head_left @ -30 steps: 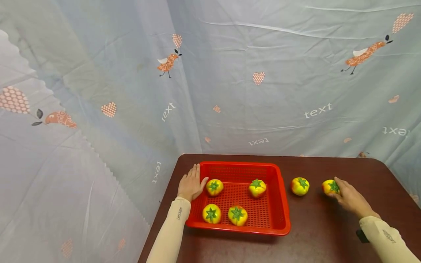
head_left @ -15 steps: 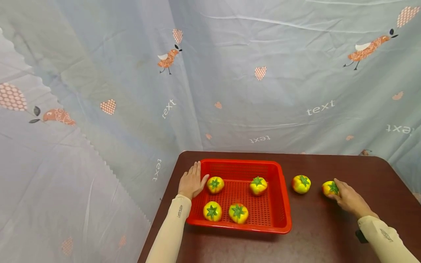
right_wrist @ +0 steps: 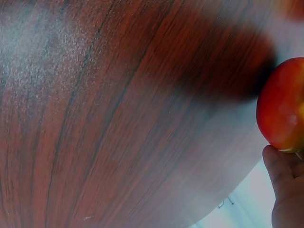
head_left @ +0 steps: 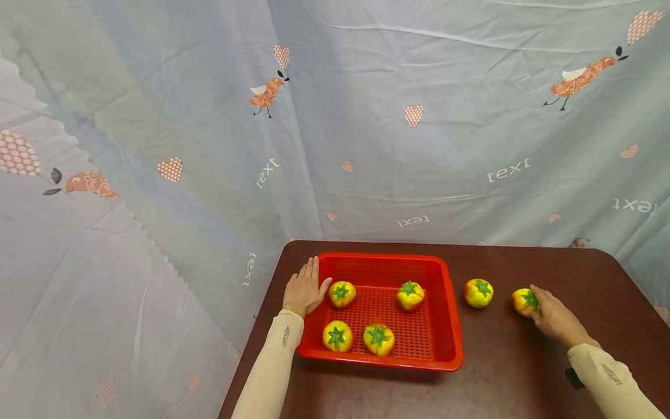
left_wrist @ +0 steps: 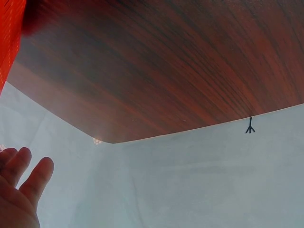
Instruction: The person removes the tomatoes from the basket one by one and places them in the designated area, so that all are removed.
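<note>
A red plastic basket (head_left: 387, 365) with perforated walls holds several red-and-yellow tomatoes with green star-shaped tops, one of them a tomato (head_left: 337, 336) at the front left. My left hand (head_left: 303, 291) rests on the basket's left rim, fingers straight. In the left wrist view only part of that hand (left_wrist: 21, 190) shows, below the basket's side (left_wrist: 9, 38). On the right, my right hand (head_left: 557, 317) grips another tomato (head_left: 523, 301) from its right side, thumb at the near side. The right wrist view shows this tomato's red side (right_wrist: 282, 104) against the fingertips.
One more tomato (head_left: 478, 293) sits on the table between the basket and my right hand. The dark brown wooden table (head_left: 502, 378) has rounded back corners. A grey-blue curtain (head_left: 366, 145) printed with birds and hearts hangs behind and along the left.
The head view has tilted slightly, so the table appears a little higher. Both hands keep their places, the left on the basket and the right on the tomato.
</note>
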A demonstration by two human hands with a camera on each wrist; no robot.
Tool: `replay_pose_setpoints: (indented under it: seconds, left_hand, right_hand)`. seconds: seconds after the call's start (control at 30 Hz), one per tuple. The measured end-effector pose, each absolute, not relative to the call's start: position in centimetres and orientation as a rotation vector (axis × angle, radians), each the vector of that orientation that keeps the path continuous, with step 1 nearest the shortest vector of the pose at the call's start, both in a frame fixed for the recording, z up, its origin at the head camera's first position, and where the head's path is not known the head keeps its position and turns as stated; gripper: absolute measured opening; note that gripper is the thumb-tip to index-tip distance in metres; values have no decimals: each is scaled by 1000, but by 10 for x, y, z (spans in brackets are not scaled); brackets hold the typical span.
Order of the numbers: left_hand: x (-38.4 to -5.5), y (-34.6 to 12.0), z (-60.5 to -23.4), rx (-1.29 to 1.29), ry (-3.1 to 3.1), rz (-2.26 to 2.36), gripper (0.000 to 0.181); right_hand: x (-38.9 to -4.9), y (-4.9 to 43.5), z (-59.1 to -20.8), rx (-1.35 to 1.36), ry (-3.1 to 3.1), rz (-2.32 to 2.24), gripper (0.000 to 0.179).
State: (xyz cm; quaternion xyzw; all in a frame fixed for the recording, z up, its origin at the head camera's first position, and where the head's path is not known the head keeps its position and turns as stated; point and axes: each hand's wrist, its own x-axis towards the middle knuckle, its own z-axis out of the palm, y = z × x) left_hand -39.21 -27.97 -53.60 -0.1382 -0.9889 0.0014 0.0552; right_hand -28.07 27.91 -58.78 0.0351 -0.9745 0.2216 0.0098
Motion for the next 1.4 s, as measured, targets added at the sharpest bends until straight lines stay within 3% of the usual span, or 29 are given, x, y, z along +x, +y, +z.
replay_pose_setpoints:
  seconds: [1.4]
  left_hand:
    - [-393,-280,-533,-420,-3011,48,75]
  right_hand:
    - [-282,278,-587,107,-2995,734,75]
